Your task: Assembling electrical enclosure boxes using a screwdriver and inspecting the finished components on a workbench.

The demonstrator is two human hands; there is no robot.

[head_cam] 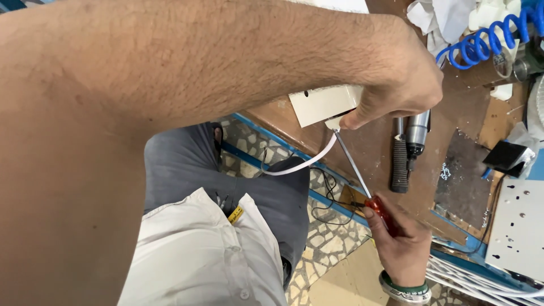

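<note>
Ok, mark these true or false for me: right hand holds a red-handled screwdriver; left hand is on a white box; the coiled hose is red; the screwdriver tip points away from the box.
1. The right hand holds a red-handled screwdriver. True.
2. The left hand grips a white box. True.
3. The coiled hose is red. False: it is blue.
4. The screwdriver tip points away from the box. False: its shaft runs up to the box's lower edge, beside a white flat cable.

Beyond the fingers we see a blue coiled hose and crumpled white cloth; just beside them, a black-gripped power tool; further right, a perforated white metal plate above white cables.
</note>
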